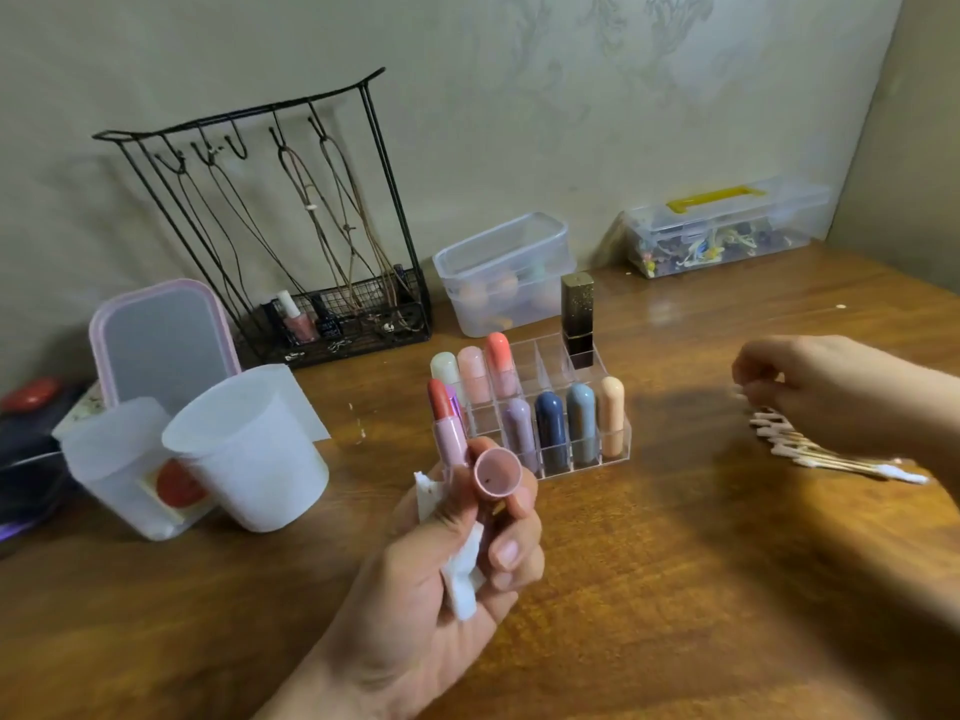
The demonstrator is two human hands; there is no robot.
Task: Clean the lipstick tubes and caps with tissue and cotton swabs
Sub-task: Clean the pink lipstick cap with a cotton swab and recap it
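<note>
The setting was a home dressing table: a wooden tabletop against a patterned wall, with a wire jewellery stand far left, a mirror, and a clear lipstick organiser at centre.

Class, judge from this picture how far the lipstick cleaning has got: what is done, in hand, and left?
Done: cannot tell; no lipstick shows clear signs of cleaning. In hand: the left hand holds an open lipstick, its cap and tissue; the right hand reaches the cotton swabs. Left: capped lipsticks wait in the organizer.
</note>
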